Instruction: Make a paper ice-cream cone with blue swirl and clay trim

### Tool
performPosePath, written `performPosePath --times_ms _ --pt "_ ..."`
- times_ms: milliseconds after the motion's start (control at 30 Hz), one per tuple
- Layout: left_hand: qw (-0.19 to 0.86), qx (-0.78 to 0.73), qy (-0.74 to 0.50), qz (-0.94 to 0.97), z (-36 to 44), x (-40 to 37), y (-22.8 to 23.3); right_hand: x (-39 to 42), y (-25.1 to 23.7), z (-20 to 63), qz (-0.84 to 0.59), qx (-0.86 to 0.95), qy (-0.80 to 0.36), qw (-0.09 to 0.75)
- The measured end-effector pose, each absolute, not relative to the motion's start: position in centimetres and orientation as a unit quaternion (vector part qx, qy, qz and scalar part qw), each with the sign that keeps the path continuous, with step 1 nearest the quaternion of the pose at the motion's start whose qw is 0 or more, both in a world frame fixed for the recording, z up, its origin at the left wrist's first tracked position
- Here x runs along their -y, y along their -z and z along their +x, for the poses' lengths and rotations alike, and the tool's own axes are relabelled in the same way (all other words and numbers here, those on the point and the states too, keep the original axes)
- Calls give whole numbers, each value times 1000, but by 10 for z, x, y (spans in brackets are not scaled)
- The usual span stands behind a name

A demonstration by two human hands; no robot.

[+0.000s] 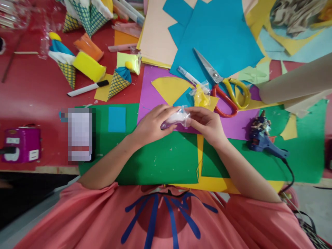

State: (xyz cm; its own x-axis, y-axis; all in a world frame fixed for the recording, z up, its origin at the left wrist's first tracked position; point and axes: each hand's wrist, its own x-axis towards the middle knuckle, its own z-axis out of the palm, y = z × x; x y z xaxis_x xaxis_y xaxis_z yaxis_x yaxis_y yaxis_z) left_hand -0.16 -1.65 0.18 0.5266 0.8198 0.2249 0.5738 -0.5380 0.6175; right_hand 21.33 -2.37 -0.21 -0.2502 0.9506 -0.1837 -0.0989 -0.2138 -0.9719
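Red table point(28, 90), overlaid by a green sheet point(158, 159), presumably for protection. Scissors point(215, 75) lie beyond my right hand point(209, 125), probably set aside to free both hands. My left hand point(157, 122) cradles a clear packet point(177, 118), white inside, above the purple sheet's point(147, 88) near edge; my right pinches its end, apparently steadying it.

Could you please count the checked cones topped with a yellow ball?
2: one white-rimmed checked cone left of the yellow rectangular packet, one blue-topped checked cone right of the black-capped white marker. Bunched checked cones, cut off by the frame's top, may hide more.
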Motion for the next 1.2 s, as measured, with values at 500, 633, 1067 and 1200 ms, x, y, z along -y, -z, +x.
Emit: performPosePath --times_ms 500,633,1067,1200 --pt "218 -387 -369 816 -4 17 -1 30 4 210 -433 467 -663 394" --pt "237 -417 -361 800 -1 18 -4 31 6 209 -437 468 -658 397" --pt "415 -445 -428 668 6 19 -1 34 6 206 -435 479 -636 420" --pt "413 -435 -423 679 7 19 0 34 5 205 -438 488 -628 419"
